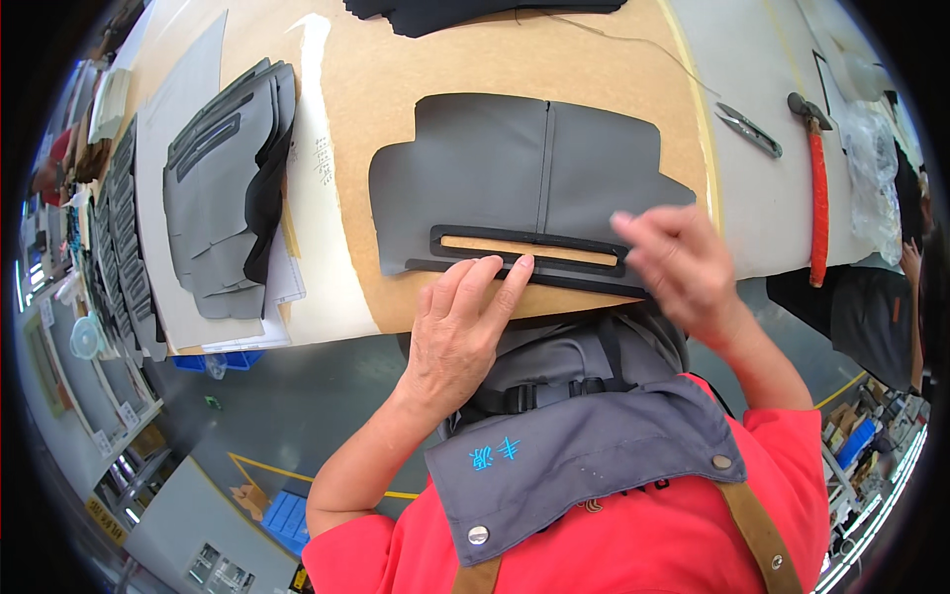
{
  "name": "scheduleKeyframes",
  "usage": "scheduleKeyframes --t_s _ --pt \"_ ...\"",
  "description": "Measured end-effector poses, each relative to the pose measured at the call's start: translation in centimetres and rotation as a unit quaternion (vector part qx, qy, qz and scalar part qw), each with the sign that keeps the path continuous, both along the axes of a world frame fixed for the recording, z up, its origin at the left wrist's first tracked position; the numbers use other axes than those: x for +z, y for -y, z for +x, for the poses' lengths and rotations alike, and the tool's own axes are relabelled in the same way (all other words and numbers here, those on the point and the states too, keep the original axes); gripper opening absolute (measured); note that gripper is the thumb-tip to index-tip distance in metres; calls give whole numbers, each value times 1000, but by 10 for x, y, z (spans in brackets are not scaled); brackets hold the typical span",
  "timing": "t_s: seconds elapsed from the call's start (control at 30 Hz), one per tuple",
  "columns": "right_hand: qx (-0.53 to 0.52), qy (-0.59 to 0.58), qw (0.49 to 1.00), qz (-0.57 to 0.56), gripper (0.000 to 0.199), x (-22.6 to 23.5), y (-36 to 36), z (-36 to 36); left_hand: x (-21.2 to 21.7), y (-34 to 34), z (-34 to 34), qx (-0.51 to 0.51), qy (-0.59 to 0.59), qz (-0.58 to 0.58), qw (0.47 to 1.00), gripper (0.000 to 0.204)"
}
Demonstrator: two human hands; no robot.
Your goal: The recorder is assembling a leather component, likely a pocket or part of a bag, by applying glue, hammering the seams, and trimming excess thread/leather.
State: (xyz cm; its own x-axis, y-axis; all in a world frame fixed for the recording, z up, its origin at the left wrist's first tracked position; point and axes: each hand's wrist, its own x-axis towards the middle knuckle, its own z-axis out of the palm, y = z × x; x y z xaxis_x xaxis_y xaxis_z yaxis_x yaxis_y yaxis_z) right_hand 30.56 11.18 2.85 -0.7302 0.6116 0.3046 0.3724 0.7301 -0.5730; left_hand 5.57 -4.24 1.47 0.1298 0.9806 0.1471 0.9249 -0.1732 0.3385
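Note:
A dark grey sheet panel (475,168), stepped at its corners and with a seam down the middle, lies flat on the tan board. Near its close edge runs a long slot framed in a black strip (584,240), and the board shows through it. My left hand (460,322) rests with its fingers stretched on the panel's close edge, fingertips just below the slot. Over the slot's right end is my right hand (688,272), slightly blurred, its fingers curled in and the thumb and forefinger close together. Whatever it may hold is hidden.
A stack of similar grey panels (223,188) lies to the left. On the right are thread snips (749,131), a hammer with a red handle (818,198) and clear plastic bags (871,163). Black pieces (475,12) lie at the far edge, a thin thread beside them.

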Motion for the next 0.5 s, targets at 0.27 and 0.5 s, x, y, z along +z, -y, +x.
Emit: scheduleKeyframes --t_s 0.27,0.5 --pt "84 33 990 106 45 -29 26 -16 7 2 -1 1 1 -25 1000 78" --pt "86 23 988 124 45 -32 23 -18 4 5 -2 -11 -35 -15 999 72"
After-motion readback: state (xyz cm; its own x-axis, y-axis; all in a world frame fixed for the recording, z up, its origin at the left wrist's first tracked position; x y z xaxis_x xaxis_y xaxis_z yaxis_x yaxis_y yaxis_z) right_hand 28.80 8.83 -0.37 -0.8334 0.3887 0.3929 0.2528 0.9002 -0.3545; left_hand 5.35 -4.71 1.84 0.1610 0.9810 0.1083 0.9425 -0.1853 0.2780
